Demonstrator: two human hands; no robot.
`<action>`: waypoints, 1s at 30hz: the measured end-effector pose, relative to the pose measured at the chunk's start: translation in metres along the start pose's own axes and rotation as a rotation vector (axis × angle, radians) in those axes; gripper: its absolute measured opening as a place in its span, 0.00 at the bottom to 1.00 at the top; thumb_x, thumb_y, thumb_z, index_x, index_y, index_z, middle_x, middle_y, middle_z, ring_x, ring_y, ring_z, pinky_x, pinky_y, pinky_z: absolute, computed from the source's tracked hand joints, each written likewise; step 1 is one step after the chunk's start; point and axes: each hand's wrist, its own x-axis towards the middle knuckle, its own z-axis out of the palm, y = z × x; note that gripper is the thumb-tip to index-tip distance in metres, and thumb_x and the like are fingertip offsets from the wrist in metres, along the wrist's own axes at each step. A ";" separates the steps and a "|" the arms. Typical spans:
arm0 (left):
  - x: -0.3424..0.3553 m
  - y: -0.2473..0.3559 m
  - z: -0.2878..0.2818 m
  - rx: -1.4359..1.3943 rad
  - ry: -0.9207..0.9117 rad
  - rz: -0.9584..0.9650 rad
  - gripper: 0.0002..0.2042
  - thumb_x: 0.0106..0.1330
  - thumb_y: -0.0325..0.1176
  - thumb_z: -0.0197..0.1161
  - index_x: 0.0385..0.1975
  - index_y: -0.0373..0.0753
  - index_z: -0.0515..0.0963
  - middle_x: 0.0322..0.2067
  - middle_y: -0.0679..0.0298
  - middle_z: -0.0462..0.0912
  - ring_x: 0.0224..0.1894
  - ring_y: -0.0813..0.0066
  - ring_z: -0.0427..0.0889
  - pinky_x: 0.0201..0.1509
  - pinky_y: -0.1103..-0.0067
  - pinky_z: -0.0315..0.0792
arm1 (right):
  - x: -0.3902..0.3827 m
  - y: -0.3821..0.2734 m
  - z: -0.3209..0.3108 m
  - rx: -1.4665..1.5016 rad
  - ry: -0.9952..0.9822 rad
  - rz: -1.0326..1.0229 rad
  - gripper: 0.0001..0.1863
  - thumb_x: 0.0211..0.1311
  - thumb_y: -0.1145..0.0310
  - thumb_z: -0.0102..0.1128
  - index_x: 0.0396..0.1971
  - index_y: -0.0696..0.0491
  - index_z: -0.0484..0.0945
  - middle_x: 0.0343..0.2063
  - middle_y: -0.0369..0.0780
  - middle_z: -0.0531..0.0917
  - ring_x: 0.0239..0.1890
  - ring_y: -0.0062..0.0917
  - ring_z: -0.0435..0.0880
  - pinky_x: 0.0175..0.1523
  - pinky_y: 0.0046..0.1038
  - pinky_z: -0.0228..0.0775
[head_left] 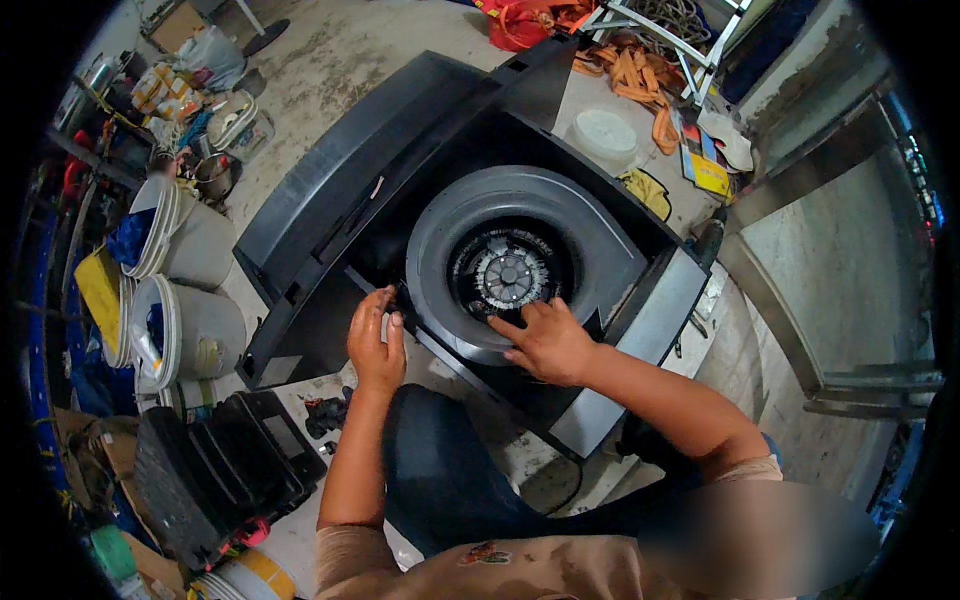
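In front of me lies a black machine casing [637, 225] with a round grey blower housing [440, 225] inside. A fan wheel [507, 277] with a metallic, streaked hub sits deep in the housing's round opening. My right hand [548, 342] reaches over the near rim of that opening, its fingers apart and the index finger pointing inward. Dark shadow at its fingertips hides whether they touch anything. My left hand [377, 345] is beside the casing's near left edge, fingers stretched upward and thumb apart. Nothing shows in it.
A large dark cover panel [350, 150] stands against the casing's far left side. White buckets [205, 325] and an open black tool case [225, 460] are at left. Orange straps [640, 85], a ladder [700, 60] and a white lid [603, 133] lie beyond. A metal-framed panel [830, 250] is at right.
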 end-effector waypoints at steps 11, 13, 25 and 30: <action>0.011 0.020 0.044 0.004 -0.218 0.117 0.14 0.59 0.29 0.56 0.44 0.34 0.74 0.43 0.53 0.77 0.46 0.54 0.76 0.50 0.68 0.69 | -0.002 0.010 0.032 0.110 -0.068 -0.031 0.31 0.58 0.57 0.55 0.61 0.49 0.62 0.52 0.49 0.69 0.56 0.43 0.67 0.57 0.51 0.57; 0.008 0.028 0.048 0.049 -0.314 0.136 0.15 0.58 0.29 0.57 0.46 0.34 0.73 0.44 0.53 0.76 0.47 0.54 0.74 0.52 0.67 0.68 | -0.026 0.027 -0.011 0.202 0.086 -0.097 0.30 0.54 0.61 0.58 0.58 0.53 0.64 0.54 0.48 0.68 0.55 0.43 0.69 0.57 0.45 0.61; -0.004 0.028 0.075 0.237 -0.488 0.113 0.15 0.57 0.29 0.55 0.44 0.34 0.74 0.39 0.52 0.78 0.42 0.52 0.76 0.46 0.67 0.69 | -0.298 0.268 0.030 0.346 0.974 0.931 0.28 0.51 0.80 0.58 0.56 0.57 0.64 0.42 0.43 0.76 0.40 0.26 0.78 0.44 0.26 0.71; 0.001 0.031 0.082 0.326 -0.548 0.110 0.13 0.56 0.28 0.55 0.41 0.33 0.74 0.35 0.51 0.77 0.38 0.50 0.76 0.43 0.66 0.69 | -0.248 0.330 0.125 0.503 0.813 0.974 0.42 0.46 0.78 0.63 0.63 0.56 0.53 0.51 0.47 0.72 0.48 0.34 0.77 0.52 0.32 0.69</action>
